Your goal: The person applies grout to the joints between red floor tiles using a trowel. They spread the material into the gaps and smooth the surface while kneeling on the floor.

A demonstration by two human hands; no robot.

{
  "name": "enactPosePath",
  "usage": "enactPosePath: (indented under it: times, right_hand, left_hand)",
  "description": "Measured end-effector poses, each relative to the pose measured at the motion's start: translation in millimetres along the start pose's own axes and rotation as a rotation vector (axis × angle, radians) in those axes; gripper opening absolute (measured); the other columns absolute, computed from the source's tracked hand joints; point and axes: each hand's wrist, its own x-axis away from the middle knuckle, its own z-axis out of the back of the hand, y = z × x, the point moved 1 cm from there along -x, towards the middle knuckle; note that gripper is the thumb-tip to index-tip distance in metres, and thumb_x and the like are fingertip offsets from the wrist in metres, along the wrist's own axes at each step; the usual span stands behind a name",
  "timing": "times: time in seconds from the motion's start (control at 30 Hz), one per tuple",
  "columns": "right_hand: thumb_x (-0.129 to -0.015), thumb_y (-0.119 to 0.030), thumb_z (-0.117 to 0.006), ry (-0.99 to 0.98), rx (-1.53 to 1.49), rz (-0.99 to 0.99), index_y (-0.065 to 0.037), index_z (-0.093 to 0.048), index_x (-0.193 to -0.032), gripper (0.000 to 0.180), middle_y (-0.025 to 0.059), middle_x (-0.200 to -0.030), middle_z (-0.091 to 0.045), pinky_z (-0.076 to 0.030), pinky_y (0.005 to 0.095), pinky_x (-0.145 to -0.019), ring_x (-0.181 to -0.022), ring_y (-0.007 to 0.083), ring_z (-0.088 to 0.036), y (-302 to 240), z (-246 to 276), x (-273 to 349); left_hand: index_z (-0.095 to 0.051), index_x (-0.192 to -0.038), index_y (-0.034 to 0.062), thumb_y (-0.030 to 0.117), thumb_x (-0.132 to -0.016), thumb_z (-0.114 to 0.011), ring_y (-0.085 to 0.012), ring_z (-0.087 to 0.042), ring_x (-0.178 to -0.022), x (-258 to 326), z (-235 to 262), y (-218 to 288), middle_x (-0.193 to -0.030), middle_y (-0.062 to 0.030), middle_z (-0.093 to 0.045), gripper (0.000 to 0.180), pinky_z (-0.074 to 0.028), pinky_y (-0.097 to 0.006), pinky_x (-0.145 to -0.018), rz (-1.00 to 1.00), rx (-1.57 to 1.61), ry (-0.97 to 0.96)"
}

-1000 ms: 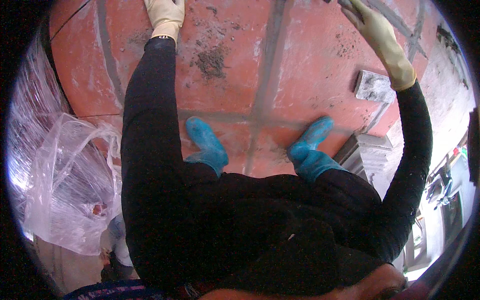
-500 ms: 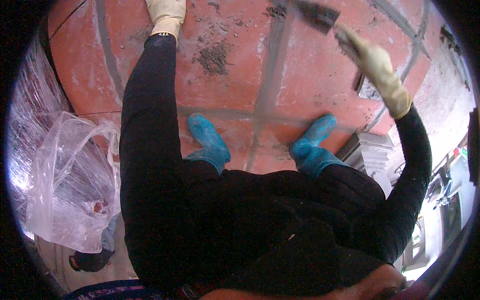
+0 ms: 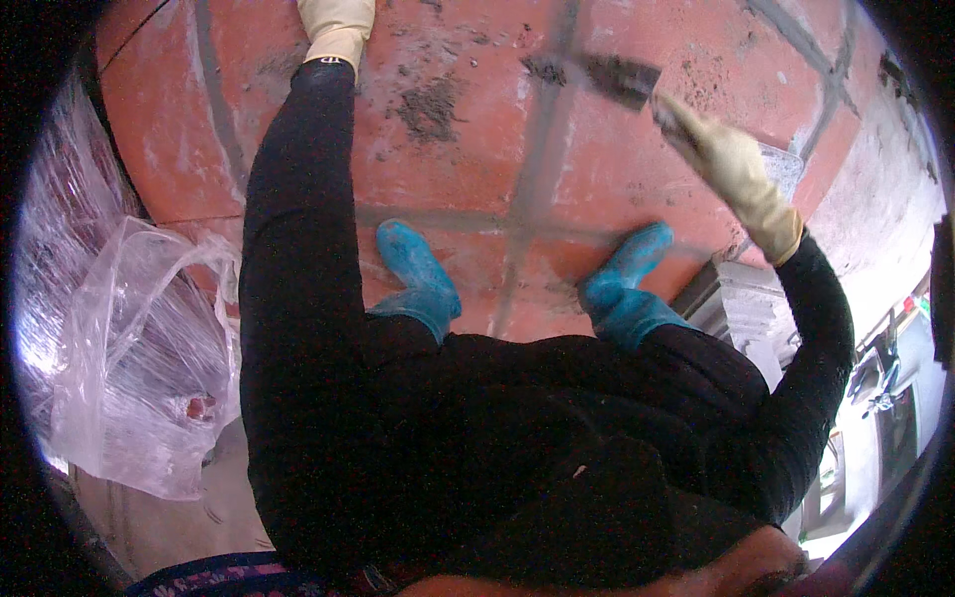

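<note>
My right hand [image 3: 731, 164], in a cream rubber glove, is closed on the handle of a flat-bladed scraper [image 3: 619, 80]. The dark blade, slightly blurred, points left over the red floor tiles [image 3: 617, 169]. At its tip a clump of grey mortar [image 3: 545, 68] lies on the grey joint between two tiles. My left hand [image 3: 338, 28], gloved alike, reaches far forward to the upper left. The picture's upper edge cuts off its fingers, so what they do is hidden. Loose grey mortar [image 3: 428, 107] lies scattered on the tile to its right.
My blue boots [image 3: 418, 267] stand apart on the tiles. Clear plastic wrapping [image 3: 129, 368] bulges at the left. Beside my right leg is a stepped grey block [image 3: 741, 308]. A pale flat piece [image 3: 781, 169] shows behind the right glove. Pale ground [image 3: 875, 199] borders the tiles at right.
My right hand has drawn the scraper nearer to me, and the mortar clump at its tip sits nearer too. My left hand has hardly moved. A dark shape at the lower left is gone from view.
</note>
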Motion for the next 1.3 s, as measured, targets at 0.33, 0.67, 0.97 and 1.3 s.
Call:
enactPosePath:
  times: [0.33,0.67,0.97,1.3]
  right_hand:
    - [-0.097,-0.029,-0.062,0.453,-0.112,0.072,-0.013,-0.059,-0.13,0.037,0.0163,-0.113,-0.069,-0.055,0.0417,-0.08,-0.101,0.0356,-0.068,32,67,-68]
    - [-0.098,-0.036,-0.057,-0.134,-0.039,0.066,-0.022,-0.053,-0.138,0.043,0.0164,-0.096,-0.07,-0.055,0.0464,-0.067,-0.081,0.0357,-0.07,-8,-1,12]
    - [-0.097,-0.032,-0.061,0.427,-0.045,0.017,-0.015,-0.055,-0.135,0.041,0.016,-0.108,-0.069,-0.055,0.0406,-0.077,-0.093,0.035,-0.069,41,83,-86]
    - [-0.098,-0.037,-0.059,0.205,-0.202,0.109,-0.023,-0.051,-0.141,0.047,0.0145,-0.102,-0.07,-0.056,0.0434,-0.07,-0.084,0.0347,-0.07,1,43,-50]
  left_hand:
    - [-0.047,-0.144,0.0027,0.029,-0.098,-0.055,-0.035,-0.035,-0.144,-2,1,2,-0.151,-0.0187,-0.044,0.053,-0.021,-0.047,-0.12,-0.004,0.0,0.009]
    - [-0.048,-0.143,0.0029,0.028,-0.098,-0.056,-0.0352,-0.037,-0.143,-2,3,4,-0.15,-0.0187,-0.046,0.052,-0.022,-0.047,-0.12,-0.005,0.022,0.003]
    - [-0.048,-0.144,0.0032,0.028,-0.098,-0.055,-0.0346,-0.036,-0.144,-2,3,3,-0.15,-0.0183,-0.045,0.052,-0.021,-0.047,-0.12,-0.006,0.005,0.007]
    - [-0.048,-0.144,0.0028,0.028,-0.098,-0.055,-0.0349,-0.036,-0.143,-3,5,4,-0.15,-0.0188,-0.045,0.052,-0.021,-0.047,-0.12,0.006,0.009,-0.015]
